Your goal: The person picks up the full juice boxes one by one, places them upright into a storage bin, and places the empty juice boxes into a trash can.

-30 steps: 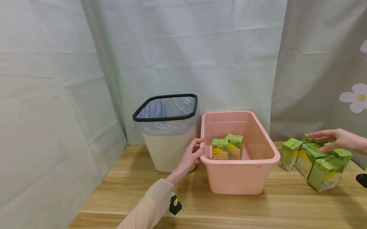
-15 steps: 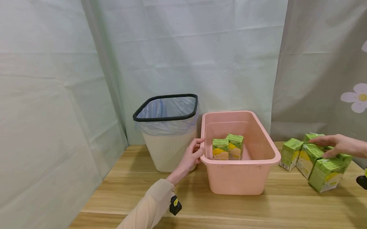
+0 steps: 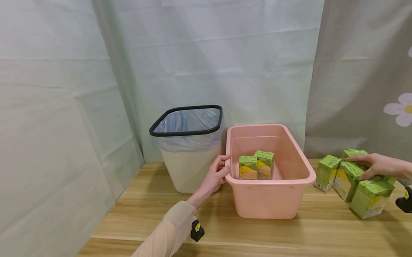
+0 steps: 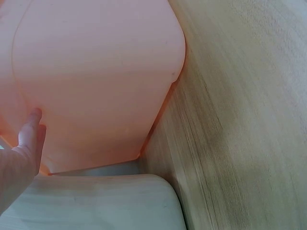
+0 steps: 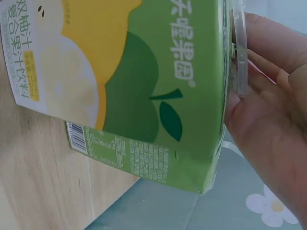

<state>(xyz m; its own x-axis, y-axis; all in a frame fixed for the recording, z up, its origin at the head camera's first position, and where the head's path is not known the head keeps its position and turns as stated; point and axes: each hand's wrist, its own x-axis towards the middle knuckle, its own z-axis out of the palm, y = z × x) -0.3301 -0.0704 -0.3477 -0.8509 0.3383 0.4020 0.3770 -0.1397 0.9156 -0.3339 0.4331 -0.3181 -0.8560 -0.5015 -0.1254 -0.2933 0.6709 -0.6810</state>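
Observation:
In the head view, my left hand point(image 3: 216, 174) holds the left rim of a pink plastic tub point(image 3: 268, 202), fingers over the edge. The left wrist view has that hand point(image 4: 29, 146) against the tub's wall point(image 4: 105, 91). Two green juice boxes point(image 3: 248, 167) stand inside the tub. At the right, my right hand point(image 3: 380, 167) reaches into a cluster of juice boxes, its thumb and fingers on either side of the middle juice box point(image 3: 344, 182). Up close, a juice box point(image 5: 129, 72) partly covers the right hand point(image 5: 273, 91), and a wrapped straw point(image 5: 241, 48) shows beside the fingers.
A white bin point(image 3: 190, 167) with a black rim and a plastic liner stands just left of the tub. Other juice boxes point(image 3: 371, 200) crowd around the right hand on the wooden table point(image 3: 259, 241). Pale curtains point(image 3: 224, 66) hang behind.
My right hand has come down from above the juice boxes to among them. The front juice box has shifted slightly toward me and to the right. My left hand stays on the tub's rim.

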